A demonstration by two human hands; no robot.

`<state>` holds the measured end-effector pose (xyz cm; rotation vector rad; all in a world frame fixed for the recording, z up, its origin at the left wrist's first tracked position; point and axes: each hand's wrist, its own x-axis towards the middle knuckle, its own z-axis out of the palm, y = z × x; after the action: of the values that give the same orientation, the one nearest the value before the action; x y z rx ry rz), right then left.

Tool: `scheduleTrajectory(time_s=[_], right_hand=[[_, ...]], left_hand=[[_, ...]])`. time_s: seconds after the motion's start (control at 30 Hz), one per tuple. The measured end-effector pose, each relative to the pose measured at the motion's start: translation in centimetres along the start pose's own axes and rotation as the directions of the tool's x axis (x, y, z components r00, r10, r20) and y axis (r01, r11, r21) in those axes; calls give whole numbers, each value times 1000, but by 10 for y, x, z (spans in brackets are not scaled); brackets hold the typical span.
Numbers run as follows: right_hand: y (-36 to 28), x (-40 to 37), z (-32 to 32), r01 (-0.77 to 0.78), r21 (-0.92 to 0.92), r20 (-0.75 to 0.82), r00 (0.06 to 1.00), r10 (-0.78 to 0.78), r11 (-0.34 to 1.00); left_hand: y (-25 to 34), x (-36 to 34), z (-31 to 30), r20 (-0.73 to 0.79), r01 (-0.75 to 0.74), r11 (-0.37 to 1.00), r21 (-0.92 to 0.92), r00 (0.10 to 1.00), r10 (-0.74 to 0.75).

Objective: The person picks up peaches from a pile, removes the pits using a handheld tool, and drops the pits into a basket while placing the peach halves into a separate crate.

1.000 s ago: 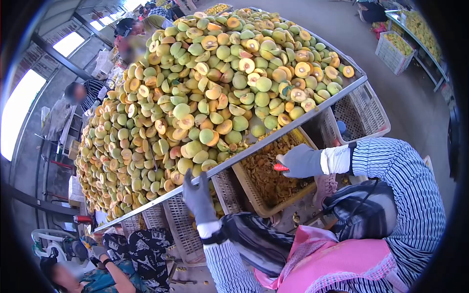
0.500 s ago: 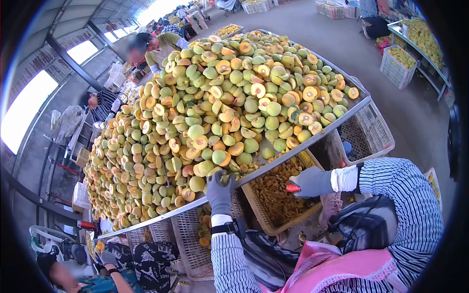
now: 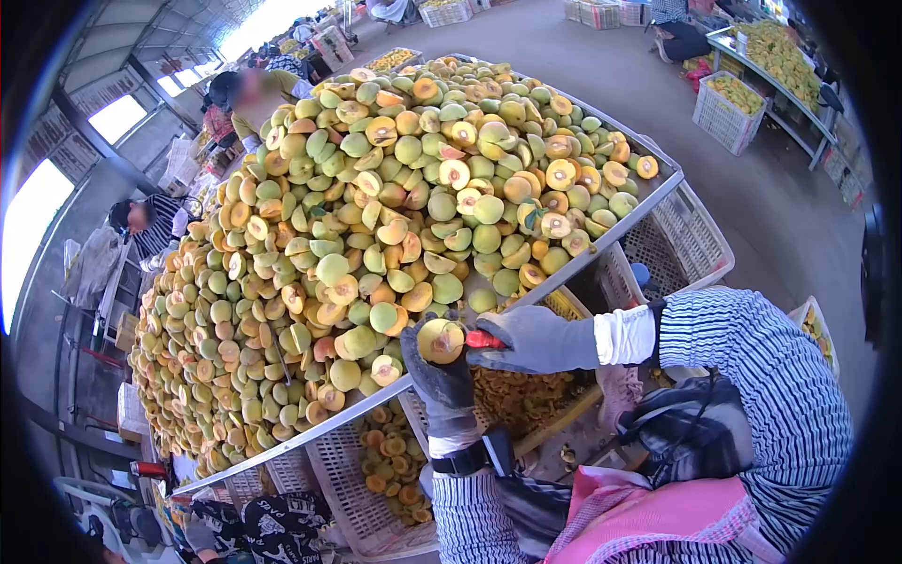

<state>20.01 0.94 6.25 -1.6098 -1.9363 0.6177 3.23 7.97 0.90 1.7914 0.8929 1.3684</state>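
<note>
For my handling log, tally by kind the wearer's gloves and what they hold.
Grey gloves, on left hand and right hand: 2
Cut fruit, in the left hand: 1
Red object, in the right hand, partly hidden: 1
Total: 4

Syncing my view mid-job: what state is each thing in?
Left hand: gloved, gripping fruit half.
Fruit half: cut, cut face towards camera.
Right hand: gloved, closed on red-handled tool.
Red-handled tool: beside fruit half, tip unclear.
Fruit pile: heaped, many pieces cut open.
Yellow crate: holds orange-brown scraps.
Grey crate: holds cut fruit.
</note>
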Motion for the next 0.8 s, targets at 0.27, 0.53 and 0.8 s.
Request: scheduleTrajectory(time_s=[0.27, 0.53, 0.8], right_hand=[[-4, 6, 23, 37, -25, 22, 999, -37, 999], [-15, 10, 38, 26, -103, 285, 959, 5, 994], [-19, 2, 63, -277, 498, 458, 889, 21, 822]], left_hand=[[-48, -21, -1, -41, 184, 933, -310, 978, -206], [-13, -29, -12, -15, 247, 684, -687, 936, -352], [24, -27, -22, -138, 355, 637, -684, 795, -591]])
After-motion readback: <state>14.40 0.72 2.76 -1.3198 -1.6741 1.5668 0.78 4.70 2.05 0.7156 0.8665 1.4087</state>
